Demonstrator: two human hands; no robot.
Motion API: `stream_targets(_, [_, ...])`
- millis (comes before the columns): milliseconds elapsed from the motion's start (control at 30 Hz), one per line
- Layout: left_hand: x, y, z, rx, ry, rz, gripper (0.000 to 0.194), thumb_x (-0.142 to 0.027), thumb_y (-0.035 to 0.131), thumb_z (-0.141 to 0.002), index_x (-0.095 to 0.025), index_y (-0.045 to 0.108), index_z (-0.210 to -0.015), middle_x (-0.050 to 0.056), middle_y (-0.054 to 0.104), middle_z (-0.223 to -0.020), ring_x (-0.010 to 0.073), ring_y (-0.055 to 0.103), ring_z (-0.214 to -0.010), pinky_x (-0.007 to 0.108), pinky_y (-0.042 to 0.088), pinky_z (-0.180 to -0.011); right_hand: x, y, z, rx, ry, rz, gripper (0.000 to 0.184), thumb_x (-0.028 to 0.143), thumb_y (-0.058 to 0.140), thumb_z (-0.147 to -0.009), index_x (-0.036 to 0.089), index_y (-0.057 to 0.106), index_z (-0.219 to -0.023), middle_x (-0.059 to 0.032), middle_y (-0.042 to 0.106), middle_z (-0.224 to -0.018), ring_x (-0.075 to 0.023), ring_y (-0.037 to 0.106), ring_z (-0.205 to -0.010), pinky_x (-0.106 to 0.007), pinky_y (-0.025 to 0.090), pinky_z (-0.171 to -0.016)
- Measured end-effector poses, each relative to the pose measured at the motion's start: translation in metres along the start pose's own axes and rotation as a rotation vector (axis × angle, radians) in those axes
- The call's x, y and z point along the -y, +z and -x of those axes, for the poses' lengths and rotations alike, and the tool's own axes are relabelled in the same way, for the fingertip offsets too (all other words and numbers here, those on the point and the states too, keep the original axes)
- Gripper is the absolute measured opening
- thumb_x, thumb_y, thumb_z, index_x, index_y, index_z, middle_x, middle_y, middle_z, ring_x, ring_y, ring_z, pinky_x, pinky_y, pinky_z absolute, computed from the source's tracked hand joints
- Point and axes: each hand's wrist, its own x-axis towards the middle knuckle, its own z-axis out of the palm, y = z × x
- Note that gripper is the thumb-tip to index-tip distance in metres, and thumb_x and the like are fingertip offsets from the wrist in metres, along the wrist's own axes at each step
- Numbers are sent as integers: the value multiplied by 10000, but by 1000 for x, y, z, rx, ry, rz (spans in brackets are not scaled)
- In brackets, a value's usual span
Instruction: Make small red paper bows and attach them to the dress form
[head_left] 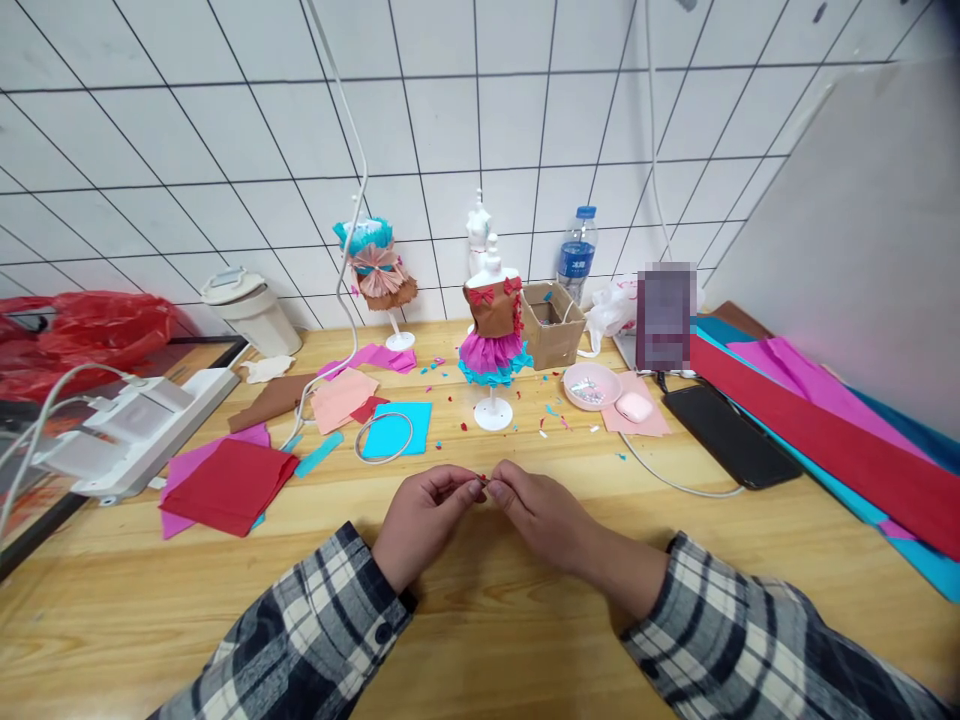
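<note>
My left hand [426,515] and my right hand [541,512] meet fingertip to fingertip low over the wooden table [480,610]. Both are pinched on a tiny red paper piece [484,480] between them. Just beyond stands a small white mannequin [493,335] wearing a brown top with red bows and a magenta and teal paper skirt. A second dressed mannequin [379,270] stands further back left. Both forearms wear plaid sleeves.
Red and magenta paper sheets [229,480] lie at the left beside a white power strip [142,425]. A blue sheet with a wire ring [394,432], a cardboard box [553,325], a pink dish [591,385], a black phone [731,435], a water bottle [577,252] and long crepe rolls [832,440] surround the middle.
</note>
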Motion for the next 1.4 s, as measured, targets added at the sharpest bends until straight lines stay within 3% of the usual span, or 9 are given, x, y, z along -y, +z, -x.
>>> stream_targets(667, [-2, 0, -2, -9, -7, -2, 255, -415, 701, -691, -171, 702, -764, 47, 743, -765, 194, 681, -758, 291, 533, -742, -3, 4, -1, -39, -7, -114, 276, 383, 326, -956, 212, 442, -773, 26, 497, -690, -138, 457, -660, -250, 321, -613])
stream_targets(833, [3, -2, -3, -44, 8, 27, 274, -407, 709, -691, -172, 713, -832, 60, 747, -850, 205, 681, -810, 303, 531, -769, -7, -5, -3, -170, 25, -267, 307, 452, 366, -931, 205, 469, -781, 34, 473, -661, -132, 448, -641, -251, 344, -617])
stream_targets(900, [5, -3, -2, -48, 58, -38, 304, -391, 698, -709, -181, 709, -929, 51, 741, -846, 197, 676, -797, 302, 527, -765, -8, -11, -5, -187, 58, -335, 308, 481, 465, -881, 190, 520, -793, 31, 489, -663, -130, 455, -641, -248, 352, -613])
stream_targets(1033, [1, -3, 3, -142, 261, -274, 397, -326, 686, -738, -229, 640, -1120, -2, 725, -794, 178, 664, -802, 329, 474, -892, -7, -17, -6, -59, 112, -444, 312, 461, 577, -806, 153, 629, -802, 6, 564, -685, -129, 489, -640, -243, 367, -604])
stream_targets(1133, [-2, -1, 8, -178, 383, -389, 345, -310, 688, -744, -237, 635, -1077, -7, 726, -781, 187, 660, -838, 338, 443, -933, -4, -17, -3, 12, 140, -550, 335, 477, 575, -802, 152, 645, -765, 18, 551, -620, -108, 457, -562, -231, 332, -549])
stream_targets(1400, [-6, -2, 11, -75, 566, -630, 180, -330, 680, -761, -237, 672, -915, 46, 726, -824, 210, 641, -843, 352, 455, -841, -1, -16, 1, 51, 249, -650, 238, 377, 693, -695, 142, 652, -699, 34, 527, -572, -91, 415, -539, -227, 291, -521])
